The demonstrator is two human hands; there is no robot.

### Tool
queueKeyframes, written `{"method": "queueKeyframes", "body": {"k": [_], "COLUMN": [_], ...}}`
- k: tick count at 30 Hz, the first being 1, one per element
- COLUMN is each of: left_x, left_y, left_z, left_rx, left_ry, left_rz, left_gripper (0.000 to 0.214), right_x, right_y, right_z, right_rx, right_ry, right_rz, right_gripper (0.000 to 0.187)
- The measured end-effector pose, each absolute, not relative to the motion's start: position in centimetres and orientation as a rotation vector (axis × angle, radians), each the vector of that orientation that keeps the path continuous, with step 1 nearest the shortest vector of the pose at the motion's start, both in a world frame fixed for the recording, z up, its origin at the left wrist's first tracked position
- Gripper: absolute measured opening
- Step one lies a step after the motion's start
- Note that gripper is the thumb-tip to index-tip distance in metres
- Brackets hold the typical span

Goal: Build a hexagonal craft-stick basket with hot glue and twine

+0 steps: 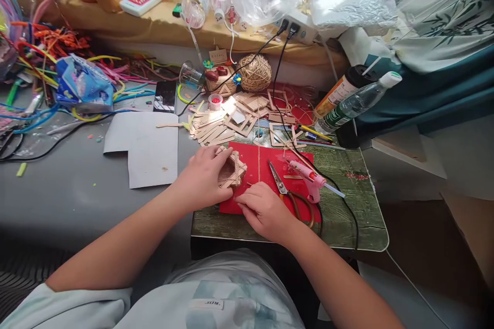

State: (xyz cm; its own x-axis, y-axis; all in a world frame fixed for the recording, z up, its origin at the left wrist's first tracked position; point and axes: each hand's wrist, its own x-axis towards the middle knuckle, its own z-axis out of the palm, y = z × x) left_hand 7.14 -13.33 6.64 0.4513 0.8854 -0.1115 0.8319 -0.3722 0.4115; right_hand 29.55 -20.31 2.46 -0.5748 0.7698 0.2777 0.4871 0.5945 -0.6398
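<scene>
Latticework of craft sticks (236, 168) sat at nine o'clock on the red sheet (252, 157), partly covered by my left hand (204, 175), whose fingers were half open around it, thumb on the near side, forefinger on the far. My right hand (264, 211), at its five o'clock, had curled fingers; from my remote view I couldn't tell whether they gripped the twine (259, 149) running toward them from twelve. Scissors (283, 191) and a pink glue gun (309, 177) lay at its two o'clock. I judged the lattice light, stiff, dry to grip, but fragile where sticks crossed: best held gently by opposite outer corners.
</scene>
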Motion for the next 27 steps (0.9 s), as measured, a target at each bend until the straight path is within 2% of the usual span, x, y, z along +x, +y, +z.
{"method": "queueKeyframes", "body": {"k": [10, 18, 27], "left_x": [7.6, 8.1, 8.1], "left_y": [-14.5, -15.2, -15.1], "left_z": [6.0, 5.8, 6.2], "left_rx": [2.401, 2.467, 2.444], "left_ry": [1.463, 1.486, 1.452], "left_rz": [0.201, 0.100, 0.040], "left_gripper": [0.089, 0.092, 0.108], "right_x": [29.4, 29.1, 29.1], "right_y": [-19.9, -19.7, -19.8], "right_z": [2.7, 3.0, 2.8], "right_rx": [-1.252, -1.303, -1.309], "right_ry": [-2.055, -2.052, -2.000], "right_rz": [1.001, 0.991, 1.036], "right_gripper": [0.016, 0.015, 0.015]}}
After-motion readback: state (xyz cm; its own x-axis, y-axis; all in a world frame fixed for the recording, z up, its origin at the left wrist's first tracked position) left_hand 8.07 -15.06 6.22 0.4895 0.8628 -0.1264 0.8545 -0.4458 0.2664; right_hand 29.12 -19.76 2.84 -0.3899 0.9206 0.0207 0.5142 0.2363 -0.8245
